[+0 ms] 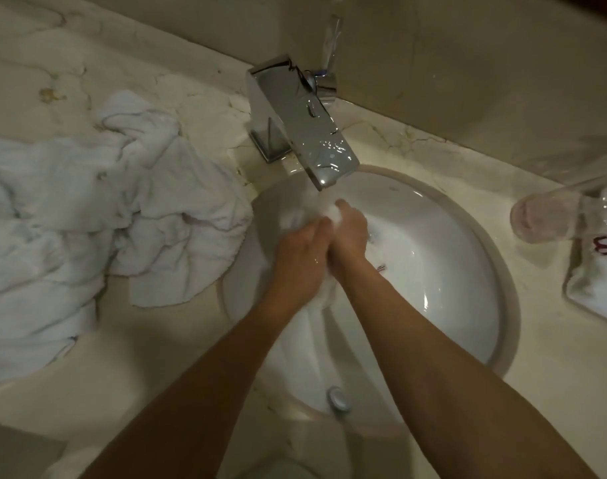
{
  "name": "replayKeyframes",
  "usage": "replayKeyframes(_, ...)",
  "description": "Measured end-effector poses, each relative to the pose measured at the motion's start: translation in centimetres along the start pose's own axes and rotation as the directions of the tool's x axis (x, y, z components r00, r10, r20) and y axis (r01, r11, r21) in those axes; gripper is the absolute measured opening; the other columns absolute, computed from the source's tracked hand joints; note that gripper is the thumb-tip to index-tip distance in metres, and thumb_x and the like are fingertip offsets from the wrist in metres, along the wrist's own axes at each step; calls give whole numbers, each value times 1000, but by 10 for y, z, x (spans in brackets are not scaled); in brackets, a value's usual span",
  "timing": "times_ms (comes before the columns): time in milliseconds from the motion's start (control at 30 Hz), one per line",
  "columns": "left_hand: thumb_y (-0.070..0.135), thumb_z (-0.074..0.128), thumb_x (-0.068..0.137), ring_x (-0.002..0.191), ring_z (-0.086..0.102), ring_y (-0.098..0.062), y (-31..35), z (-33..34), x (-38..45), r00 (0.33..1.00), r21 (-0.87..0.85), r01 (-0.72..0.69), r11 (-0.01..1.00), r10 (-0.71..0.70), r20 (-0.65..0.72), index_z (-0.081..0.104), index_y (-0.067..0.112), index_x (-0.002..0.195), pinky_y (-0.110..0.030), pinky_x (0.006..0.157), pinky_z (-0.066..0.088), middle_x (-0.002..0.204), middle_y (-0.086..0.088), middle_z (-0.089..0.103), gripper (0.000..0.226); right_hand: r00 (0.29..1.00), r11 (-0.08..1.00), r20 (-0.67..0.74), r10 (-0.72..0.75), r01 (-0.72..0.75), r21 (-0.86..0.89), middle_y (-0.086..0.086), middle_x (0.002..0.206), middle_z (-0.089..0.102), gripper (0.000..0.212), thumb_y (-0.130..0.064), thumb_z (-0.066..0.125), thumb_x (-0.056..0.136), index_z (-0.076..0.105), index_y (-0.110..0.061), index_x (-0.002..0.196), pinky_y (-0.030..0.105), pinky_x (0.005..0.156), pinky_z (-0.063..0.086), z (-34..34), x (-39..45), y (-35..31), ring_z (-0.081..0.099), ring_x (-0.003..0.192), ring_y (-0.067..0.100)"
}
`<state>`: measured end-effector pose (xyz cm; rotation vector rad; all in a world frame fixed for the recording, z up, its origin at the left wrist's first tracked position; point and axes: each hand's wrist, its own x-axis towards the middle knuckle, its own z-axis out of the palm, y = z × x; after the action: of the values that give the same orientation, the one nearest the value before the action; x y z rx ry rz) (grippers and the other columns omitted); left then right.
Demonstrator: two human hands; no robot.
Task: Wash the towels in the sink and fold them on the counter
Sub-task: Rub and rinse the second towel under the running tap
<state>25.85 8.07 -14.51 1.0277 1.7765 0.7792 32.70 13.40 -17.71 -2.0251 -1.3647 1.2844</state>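
Two hands in the basin, both wrapped around one small white towel. Left hand and right hand pressed together, fingers curled tight on the cloth, right under the spout at about 12 o'clock of the bowl. Bunched, wet-looking terry poking out above the knuckles, rest of it trailing down between the wrists toward 6 o'clock. A bit blurred there, so no telling the finer folds.

One sink: round, glossy white, sunk under a pale marble-look tabletop with brownish veins. One metal overflow ring at the bowl's 6 o'clock rim.

One faucet: boxy, flat, mirror chrome, angled out over the bowl from 11 o'clock, with one lever handle sticking up behind it.

One heap of white towels at 9 o'clock of the sink, crumpled, fluffy, one corner touching the basin rim. Can't count how many in the pile.

Over at 3 o'clock, one clear glass, seen tilted by the wide lens, just beside one clear tray holding something white with a dark red flower-like mark.
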Motion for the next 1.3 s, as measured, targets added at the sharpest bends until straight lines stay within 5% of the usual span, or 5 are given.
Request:
replayKeyframes(200,34,51,91,98,67,-34,-38,-11,26,937,-214,340,916,-350,-8,70,10,101,-41,87,55,95,-10,71,32,960,829,216,179,-265,492,17,104,69,39,1,41,93,61,-9,125,38,74,56,-19,-44,37,66,90,27)
replayKeyframes(400,15,71,66,97,60,-31,-49,-40,-23,658,-628,742,233,-429,619,65,3,94,-39,94,47,103,-16,61,32,722,354,664,193,-683,639,24,154,39,67,-51,34,105,42,-3,150,56,122,19,-69,-97,88,35,144,40)
replayKeyframes(733,47,68,75,86,66,-33,-16,-10,14,853,-527,516,675,-457,250,70,12,86,-49,88,52,86,-16,70,37,623,69,721,304,-769,636,18,110,71,39,-31,58,98,72,5,107,40,107,46,-48,-50,58,64,110,27)
replayKeyframes(1000,26,51,103,116,60,-27,22,-9,42,948,-325,318,891,-293,125,56,-2,131,-29,97,45,127,-19,61,40,910,737,332,246,-399,545,8,104,76,33,-41,61,96,73,-12,106,36,84,58,-35,-36,-2,73,89,18)
replayKeyframes(1300,26,21,110,115,57,-33,-20,-7,36,917,-269,399,876,-378,129,51,-7,131,-38,96,43,118,-28,59,49,989,999,139,-43,39,31,12,93,72,50,-58,56,77,70,-12,92,42,79,54,5,-8,-18,68,91,32)
